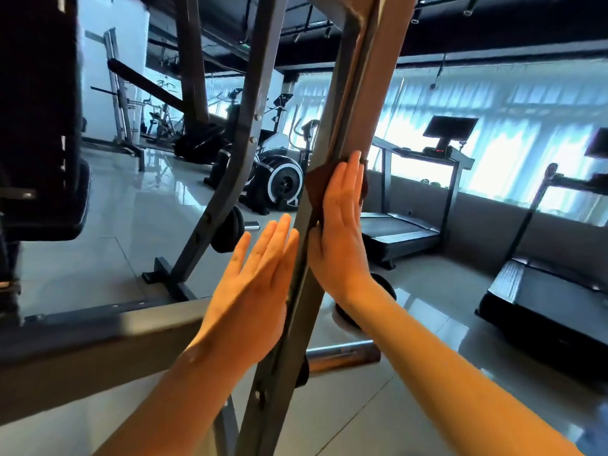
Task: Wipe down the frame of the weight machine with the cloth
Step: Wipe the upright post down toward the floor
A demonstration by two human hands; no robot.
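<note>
Pressing flat against the slanted frame post (pixel 348 103) of the weight machine, the right hand (pixel 342 225) kept its fingers straight and pinned a brown cloth (pixel 314 189) to the post's right face, the cloth folding over the post's front edge. The left hand (pixel 260 278) lay against the post's left side, slightly lower, fingers straight and together, grasping nothing. Behind the post stood an exercise bike (pixel 283 179); right of the post, a treadmill (pixel 404 225); lower down, a chrome bar (pixel 342 355) crossed behind it.
</note>
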